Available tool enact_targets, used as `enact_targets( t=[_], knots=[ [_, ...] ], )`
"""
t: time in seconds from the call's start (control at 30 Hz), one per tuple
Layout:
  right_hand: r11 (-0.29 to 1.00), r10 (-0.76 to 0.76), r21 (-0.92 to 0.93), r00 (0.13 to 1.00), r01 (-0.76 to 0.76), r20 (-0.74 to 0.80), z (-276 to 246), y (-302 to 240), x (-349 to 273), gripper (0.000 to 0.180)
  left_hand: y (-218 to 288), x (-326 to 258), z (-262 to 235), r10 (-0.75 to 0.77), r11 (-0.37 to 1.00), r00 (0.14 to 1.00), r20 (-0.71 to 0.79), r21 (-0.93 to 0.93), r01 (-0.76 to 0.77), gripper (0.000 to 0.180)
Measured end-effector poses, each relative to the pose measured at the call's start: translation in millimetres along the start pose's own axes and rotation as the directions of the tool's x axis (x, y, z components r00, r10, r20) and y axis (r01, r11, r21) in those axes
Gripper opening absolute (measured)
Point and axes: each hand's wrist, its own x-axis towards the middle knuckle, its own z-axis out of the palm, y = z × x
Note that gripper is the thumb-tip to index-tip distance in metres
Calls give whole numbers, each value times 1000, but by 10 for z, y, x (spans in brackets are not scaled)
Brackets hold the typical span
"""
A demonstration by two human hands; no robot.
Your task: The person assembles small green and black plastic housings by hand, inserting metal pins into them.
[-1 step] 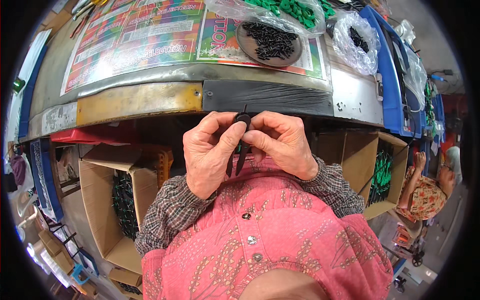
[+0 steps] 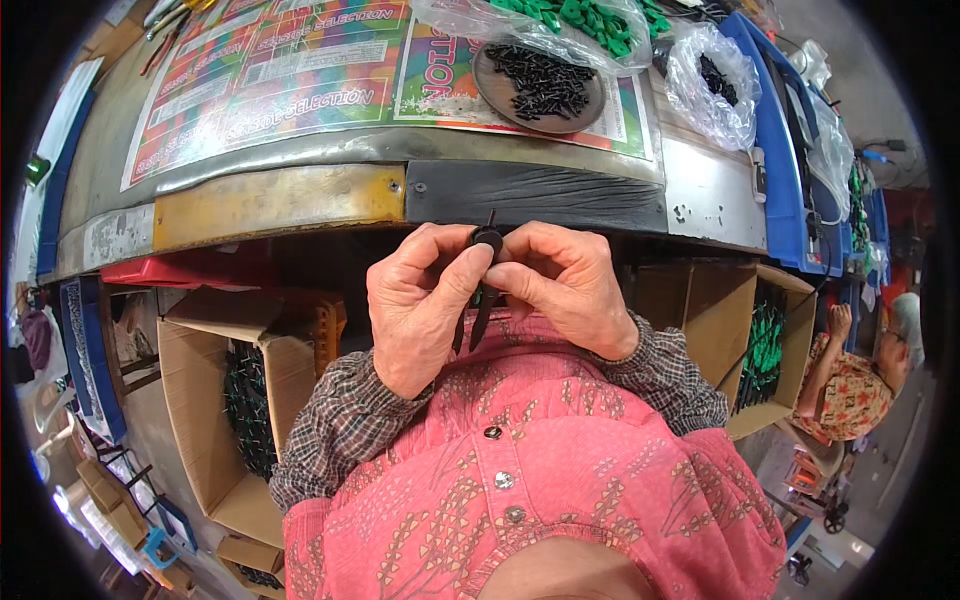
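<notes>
My left hand (image 2: 415, 315) and my right hand (image 2: 565, 285) meet just in front of the bench edge, both closed on one small black two-legged piece (image 2: 478, 326). Its rounded head sits between my fingertips, and a thin pin sticks up above it. Two narrow legs hang down below my thumbs. My left thumb presses on the head from the left; my right thumb and forefinger pinch it from the right. My fingers hide part of the piece, so its exact kind does not show.
On the bench, a round dish (image 2: 560, 118) holds small black parts, beside clear bags of green pieces (image 2: 600, 25) and black pieces (image 2: 715, 80). Cardboard boxes stand left (image 2: 190, 400) and right (image 2: 718, 310). A blue bin (image 2: 785, 190) and another person (image 2: 850, 390) are at right.
</notes>
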Motion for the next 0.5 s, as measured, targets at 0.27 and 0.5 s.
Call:
enact_targets(
  t=[0.27, 0.5],
  knots=[
    [992, -77, 93, 996, 80, -38, -97, -179, 165, 13, 24, -14, -19, 67, 992, 997, 44, 101, -71, 14],
    [993, -90, 87, 993, 83, 72, -166, -153, 214, 11, 40, 8, -17, 131, 965, 983, 131, 210, -157, 13]
  ],
)
